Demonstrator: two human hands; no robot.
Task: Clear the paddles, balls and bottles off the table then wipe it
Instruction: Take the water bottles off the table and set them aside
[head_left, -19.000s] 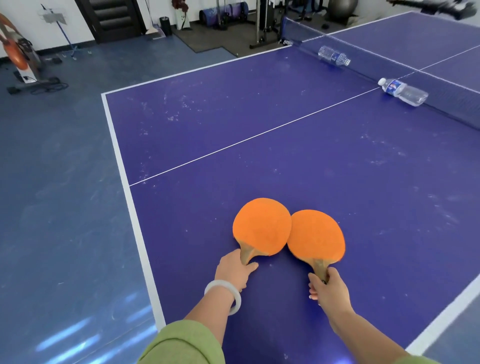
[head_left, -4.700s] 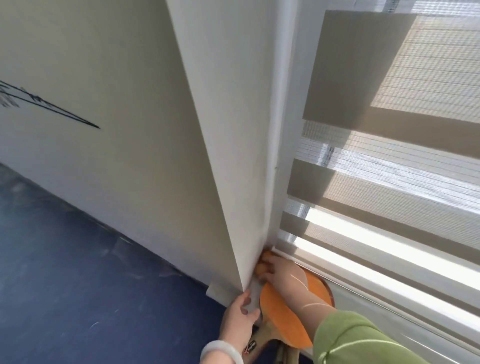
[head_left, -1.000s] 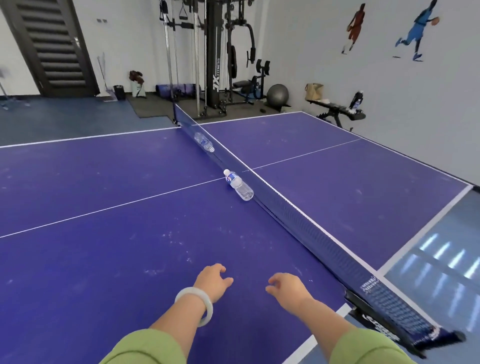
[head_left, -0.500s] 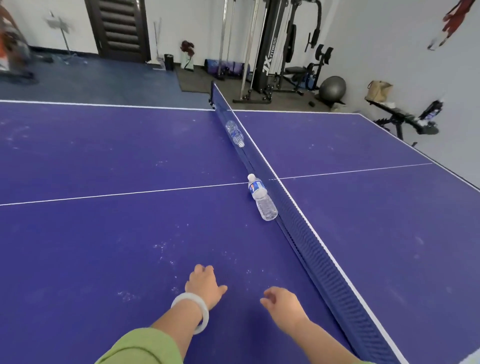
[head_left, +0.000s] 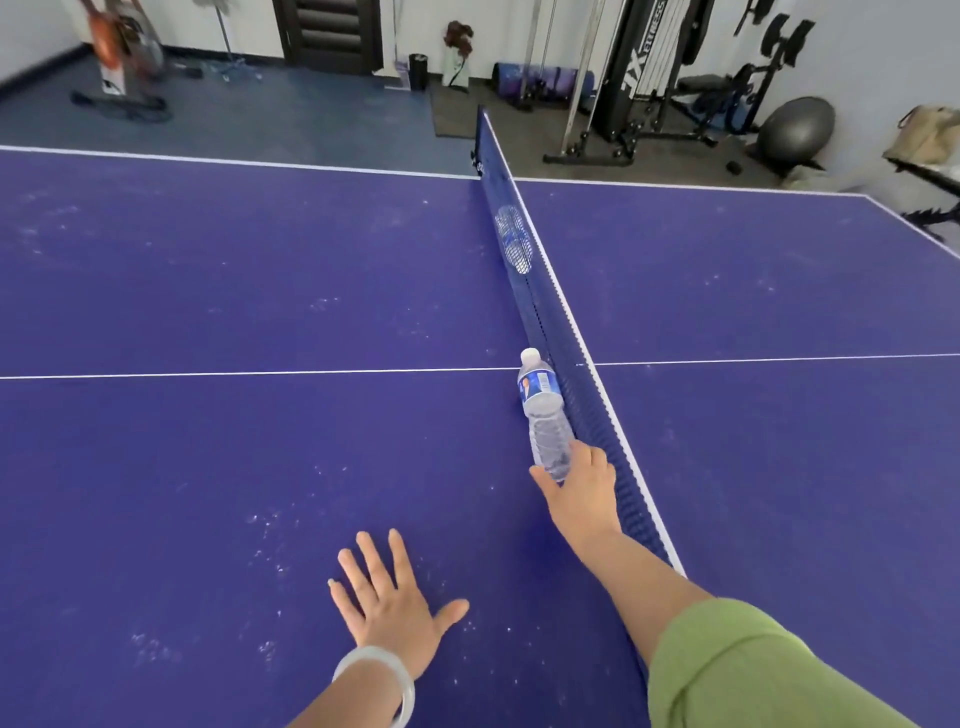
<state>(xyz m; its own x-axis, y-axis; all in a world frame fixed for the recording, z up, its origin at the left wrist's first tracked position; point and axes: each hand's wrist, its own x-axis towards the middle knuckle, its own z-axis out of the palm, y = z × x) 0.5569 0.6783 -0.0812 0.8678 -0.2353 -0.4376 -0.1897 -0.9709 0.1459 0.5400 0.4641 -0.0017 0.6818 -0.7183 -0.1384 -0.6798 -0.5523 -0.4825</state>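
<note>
Head view. Half a second ago both hands hovered loosely curled over the purple table (head_left: 208, 441), short of any bottle. Now the right hand (head_left: 579, 488) has reached forward along the dark blue net (head_left: 587, 410) to the clear plastic water bottle (head_left: 543, 410) with a white cap and blue label. The left hand (head_left: 387, 608), with a pale bangle (head_left: 374, 675) at its wrist, has gone down flat onto the table. No paddles or balls show on the table, so the clearing seems to have moved on to the bottles, with the first pick-up just starting.

The right hand's fingers (head_left: 589, 457) curl over the bottle's base end on the net side, and the thumb is on the opposite side, so they wrap it. How firmly they hold it cannot be told. The bottle lies on its side just beside the net, at the white centre line, with its cap pointing away from the person.

The left hand's fingers (head_left: 371, 561) are straight and spread. The palm presses the table and holds nothing, probably bracing the reach.

A second clear bottle (head_left: 513, 239) shows through the net mesh farther along, well apart from both hands. Whitish smudges (head_left: 265, 525) speckle the table, so the wiping is still to be done.
</note>
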